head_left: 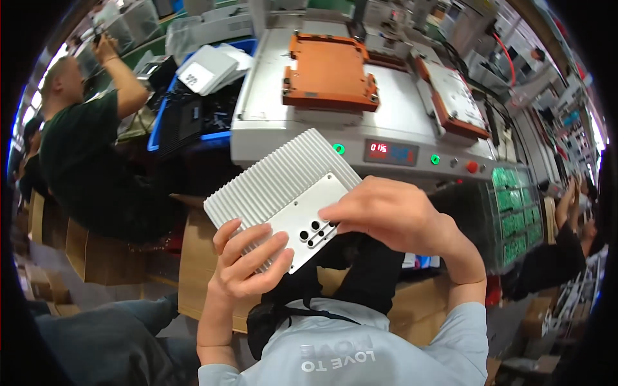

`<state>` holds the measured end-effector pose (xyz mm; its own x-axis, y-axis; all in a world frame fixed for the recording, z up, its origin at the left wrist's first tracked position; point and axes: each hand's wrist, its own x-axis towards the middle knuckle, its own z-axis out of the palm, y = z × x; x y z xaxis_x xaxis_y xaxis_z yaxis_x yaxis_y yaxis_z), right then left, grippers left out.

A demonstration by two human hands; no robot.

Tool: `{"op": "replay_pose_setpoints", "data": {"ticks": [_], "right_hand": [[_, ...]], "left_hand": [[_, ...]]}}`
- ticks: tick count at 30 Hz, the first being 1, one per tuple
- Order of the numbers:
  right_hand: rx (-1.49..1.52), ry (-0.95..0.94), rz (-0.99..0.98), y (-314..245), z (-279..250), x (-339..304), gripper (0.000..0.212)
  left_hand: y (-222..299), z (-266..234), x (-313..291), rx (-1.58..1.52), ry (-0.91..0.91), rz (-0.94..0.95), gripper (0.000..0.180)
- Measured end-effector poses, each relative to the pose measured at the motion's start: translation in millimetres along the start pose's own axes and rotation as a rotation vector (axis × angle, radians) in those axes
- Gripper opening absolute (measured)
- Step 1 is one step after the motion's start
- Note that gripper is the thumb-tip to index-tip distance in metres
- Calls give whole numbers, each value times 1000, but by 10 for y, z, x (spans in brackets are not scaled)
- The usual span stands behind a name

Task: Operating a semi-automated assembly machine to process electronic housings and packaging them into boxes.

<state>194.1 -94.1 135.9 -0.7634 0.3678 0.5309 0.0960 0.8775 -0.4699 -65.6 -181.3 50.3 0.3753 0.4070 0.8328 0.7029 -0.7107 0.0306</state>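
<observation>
A silver finned metal housing (283, 170) is tilted in front of me above my lap, its ribbed face and a flat smooth strip facing up. Several round black spots, holes or plugs (304, 236), are grouped on the flat strip near its lower end. My left hand (248, 264) grips the housing at its lower left edge, fingers lying over the face. The fingers of my right hand (393, 212) are pinched together at the upper right of the black spots. Whatever those fingertips hold, if anything, is hidden.
Beyond the housing stands a white machine bench (264, 125) with an orange fixture (328, 67) and a second fixture (454, 96). A blue bin (153, 138) holds similar housings. Green boards fill a clear rack (515, 212) at right. People work on both sides; cardboard boxes (103, 254) stand left.
</observation>
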Motion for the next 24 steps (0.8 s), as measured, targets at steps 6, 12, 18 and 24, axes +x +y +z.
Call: {"op": "replay_pose_setpoints", "data": {"ticks": [6,12,18,24], "right_hand": [[-162,-53,-37,-41,-80,-448,29],[-119,-56,-63,36,-1,-681,32],[-255,133,48,-50,301,-866,35],[-473,414,-26,-18,688,-1175,34]], "left_hand": [[143,348,188,-125,1,75,28],[185,451,208,-229,-50,75,35],[187,417,173,-200,-32,3,30],[535,427,86,-310,-178,-131,29]]}}
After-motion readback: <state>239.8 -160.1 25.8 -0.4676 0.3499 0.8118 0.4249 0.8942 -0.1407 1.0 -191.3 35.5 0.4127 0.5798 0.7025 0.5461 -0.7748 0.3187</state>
